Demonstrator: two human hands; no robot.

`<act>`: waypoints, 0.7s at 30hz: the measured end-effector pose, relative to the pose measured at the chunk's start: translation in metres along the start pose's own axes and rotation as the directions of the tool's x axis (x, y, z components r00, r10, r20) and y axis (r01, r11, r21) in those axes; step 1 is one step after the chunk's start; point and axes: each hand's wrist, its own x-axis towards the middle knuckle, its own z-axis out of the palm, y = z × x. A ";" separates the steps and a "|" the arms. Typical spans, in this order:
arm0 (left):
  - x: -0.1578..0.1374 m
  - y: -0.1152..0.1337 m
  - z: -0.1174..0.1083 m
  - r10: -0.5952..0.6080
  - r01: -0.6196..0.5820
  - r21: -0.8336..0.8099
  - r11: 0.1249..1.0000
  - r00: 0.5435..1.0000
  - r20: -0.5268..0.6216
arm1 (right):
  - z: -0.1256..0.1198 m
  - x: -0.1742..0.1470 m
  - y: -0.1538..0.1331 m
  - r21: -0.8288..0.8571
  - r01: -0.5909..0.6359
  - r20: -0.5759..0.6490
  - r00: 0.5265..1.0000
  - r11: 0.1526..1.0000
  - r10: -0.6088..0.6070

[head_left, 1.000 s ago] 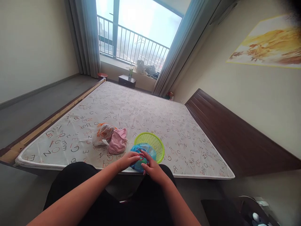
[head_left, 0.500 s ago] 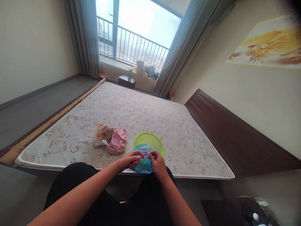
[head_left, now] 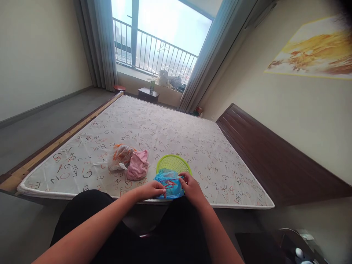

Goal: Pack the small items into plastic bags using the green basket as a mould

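A thin blue plastic bag [head_left: 172, 191] lies at the near edge of the mattress, in front of a lime-green mesh basket [head_left: 173, 161] and overlapping its near side. Red looped cord [head_left: 170, 184] rests on top of the bag. My left hand [head_left: 152, 190] is at the bag's left side, thumb and fingers closed on its plastic. At the upper right of the bag, my right hand [head_left: 191, 186] pinches the edge between thumb and index finger. What is inside the bag cannot be made out.
Left of the basket lie a pink cloth [head_left: 138, 167] and a clear plastic bag with orange print [head_left: 122, 156]. The letter-patterned mattress [head_left: 176, 128] stretches toward a small dark nightstand [head_left: 148, 95] by the window. A dark wooden headboard [head_left: 269, 157] stands on the right.
My hands have moved apart, and the red cord that was stretched between my fingers now lies loose on the blue bag. The bag has spread out wider.
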 end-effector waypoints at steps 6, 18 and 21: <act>0.003 0.001 -0.001 0.227 -0.223 0.042 0.974 0.942 -0.247 | 0.001 -0.017 -0.030 -0.067 0.188 0.211 0.963 0.980 -0.170; -0.002 -0.002 0.017 0.419 -0.283 0.333 0.899 0.774 -0.475 | 0.012 -0.033 -0.060 -0.365 0.406 0.523 0.834 0.838 -0.175; -0.005 0.004 0.008 0.388 -0.271 0.285 0.920 0.740 -0.550 | 0.009 -0.036 -0.067 -0.388 0.443 0.560 0.810 0.808 -0.175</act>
